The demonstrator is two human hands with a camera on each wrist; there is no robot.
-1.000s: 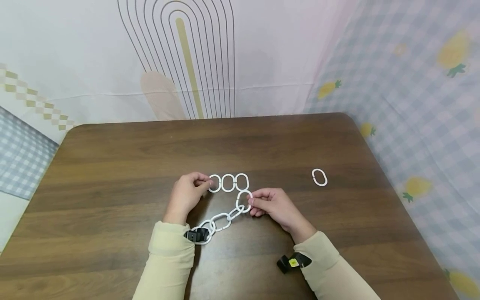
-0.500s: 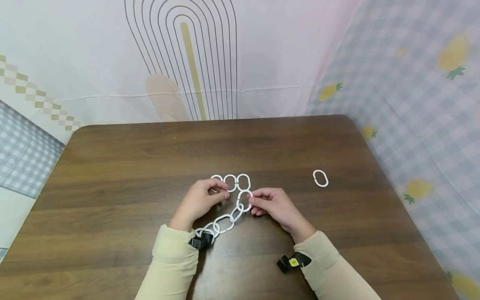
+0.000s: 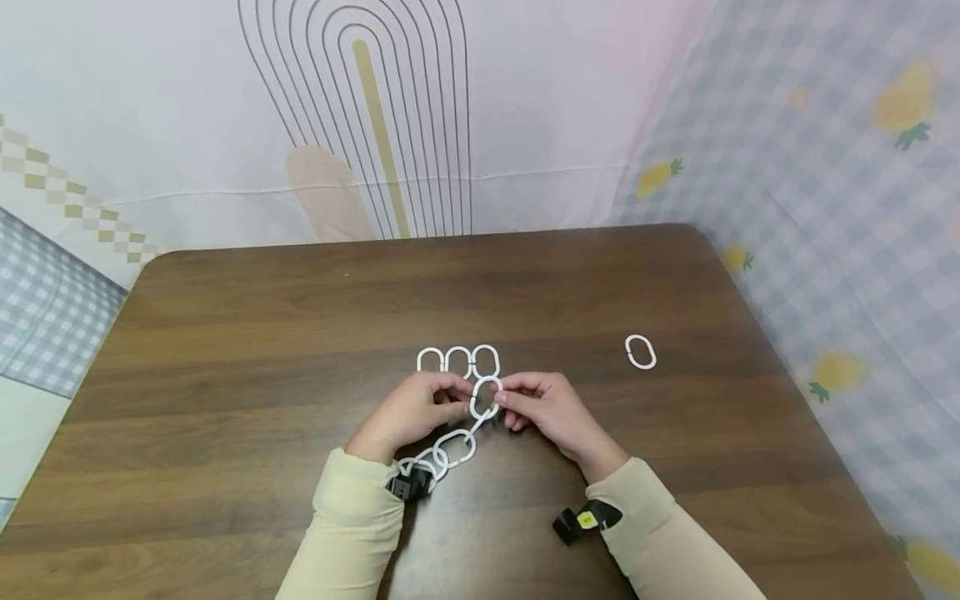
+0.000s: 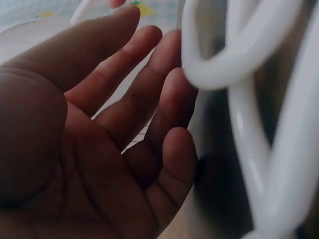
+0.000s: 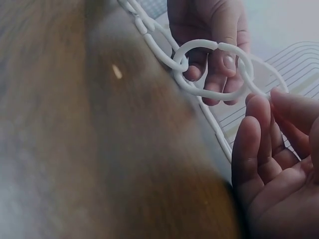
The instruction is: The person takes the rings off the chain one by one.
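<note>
My right hand (image 3: 551, 417) pinches the white plastic end link (image 3: 474, 407) of a chain between thumb and fingertips, raised over the table. From it the chain of linked ovals (image 3: 473, 448) runs down towards my left wrist. My left hand (image 3: 412, 415) is beside the end link's left edge, thumb and fingers apart. In the left wrist view its relaxed fingers (image 4: 132, 107) close on nothing, and blurred chain links (image 4: 241, 117) hang close to the camera. The right wrist view shows a gap in the second link (image 5: 199, 45), with left fingers behind it.
Just beyond the hands, three separate white links (image 3: 458, 348) lie in a row on the brown wooden table (image 3: 300, 308). One loose link (image 3: 653, 354) lies farther right. Patterned cloths (image 3: 540, 100) hang behind and beside the table.
The left hand has moved right, from the leftmost link of the row to beside the end link, leaving the row on the table. The right hand keeps its pinch, almost still.
</note>
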